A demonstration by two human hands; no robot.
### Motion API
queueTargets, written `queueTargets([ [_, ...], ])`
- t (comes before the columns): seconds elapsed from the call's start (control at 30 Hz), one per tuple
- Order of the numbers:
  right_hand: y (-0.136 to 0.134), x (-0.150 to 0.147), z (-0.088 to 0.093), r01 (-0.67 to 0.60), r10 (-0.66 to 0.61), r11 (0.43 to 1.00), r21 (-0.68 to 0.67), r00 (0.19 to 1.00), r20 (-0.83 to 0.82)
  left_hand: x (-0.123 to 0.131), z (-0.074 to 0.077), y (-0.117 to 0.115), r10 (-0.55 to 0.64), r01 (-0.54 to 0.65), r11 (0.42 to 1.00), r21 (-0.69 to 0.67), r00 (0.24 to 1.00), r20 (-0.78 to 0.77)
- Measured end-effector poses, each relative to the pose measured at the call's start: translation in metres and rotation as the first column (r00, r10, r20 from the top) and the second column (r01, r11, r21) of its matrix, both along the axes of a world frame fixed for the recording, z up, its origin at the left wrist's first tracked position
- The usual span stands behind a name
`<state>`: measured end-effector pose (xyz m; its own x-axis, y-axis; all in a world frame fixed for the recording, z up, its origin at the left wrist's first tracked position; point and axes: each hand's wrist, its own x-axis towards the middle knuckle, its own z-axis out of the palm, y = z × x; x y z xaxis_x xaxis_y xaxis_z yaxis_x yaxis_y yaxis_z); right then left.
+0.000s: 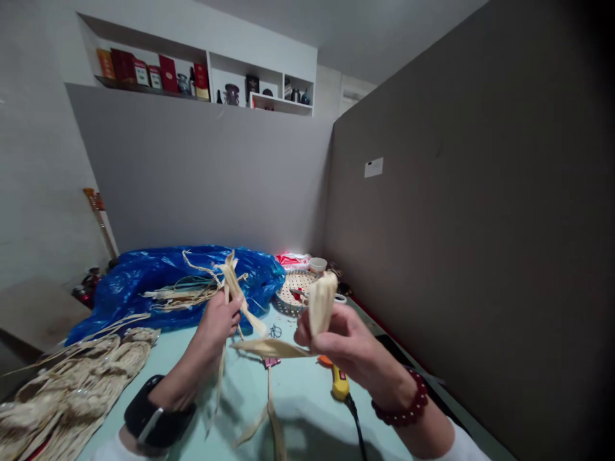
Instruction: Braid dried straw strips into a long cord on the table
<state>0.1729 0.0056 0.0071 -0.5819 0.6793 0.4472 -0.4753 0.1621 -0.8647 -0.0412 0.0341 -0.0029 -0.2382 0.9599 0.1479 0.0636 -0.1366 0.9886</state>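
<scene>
My left hand (217, 321) is closed around a bunch of pale dried husk strips (233, 278) that stick up above the fist and hang down below it. My right hand (339, 340) pinches a wider dried husk piece (321, 301), held upright, with a long flat strip (269, 347) running from it toward my left hand. Both hands hover above the light green table (307, 410). A black watch is on my left wrist and a red bead bracelet (401, 410) on my right.
A blue plastic bag (158, 282) with loose husk strips lies at the back. Woven straw pieces (72, 384) sit at the left. A small woven basket (293, 291), a white cup (318, 264) and a yellow corded tool (340, 383) lie on the table. Grey partitions stand behind and right.
</scene>
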Motion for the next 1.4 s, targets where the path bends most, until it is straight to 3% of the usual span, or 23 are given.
queueTargets([
  [0.1,0.0,0.021,0.012,-0.07,0.072,0.997,0.018,0.988,-0.138,-0.02,-0.002,0.007,0.049,-0.049,0.999,-0.004,0.983,0.175],
  [0.3,0.007,0.069,0.021,0.117,-0.167,0.984,-0.136,0.88,-0.445,-0.044,-0.004,0.013,0.121,-0.152,0.987,0.045,0.906,0.407],
  [0.37,0.011,0.07,0.02,0.216,-0.266,0.962,-0.167,0.875,-0.403,-0.042,-0.002,0.012,0.082,-0.113,0.993,0.045,0.894,0.44],
  [0.43,0.017,0.06,0.017,0.266,-0.31,0.945,-0.192,0.917,-0.253,-0.035,0.002,0.01,0.024,-0.046,0.998,0.037,0.885,0.465],
  [0.6,0.028,0.019,-0.002,0.246,-0.24,0.935,-0.257,0.969,0.054,-0.008,0.01,-0.003,-0.178,0.174,0.983,0.057,0.838,0.515],
  [0.73,0.028,0.003,-0.014,0.173,-0.148,0.961,-0.214,0.981,0.127,0.009,0.009,-0.013,-0.323,0.339,0.938,0.064,0.796,0.512],
  [0.9,0.024,-0.002,-0.017,0.179,-0.154,0.962,-0.206,0.979,0.132,0.017,0.001,-0.014,-0.408,0.459,0.888,-0.001,0.789,0.459],
  [1.13,0.023,-0.007,-0.023,0.164,-0.149,0.973,-0.164,0.984,0.099,0.027,-0.007,-0.017,-0.457,0.515,0.852,-0.093,0.819,0.347],
  [1.27,0.02,-0.012,-0.025,0.279,-0.263,0.952,-0.123,0.956,0.131,0.04,-0.006,-0.024,-0.5,0.548,0.828,-0.118,0.817,0.287],
  [1.4,0.017,-0.016,-0.023,0.372,-0.352,0.923,-0.099,0.92,0.175,0.045,-0.006,-0.025,-0.468,0.482,0.869,-0.11,0.874,0.134],
])
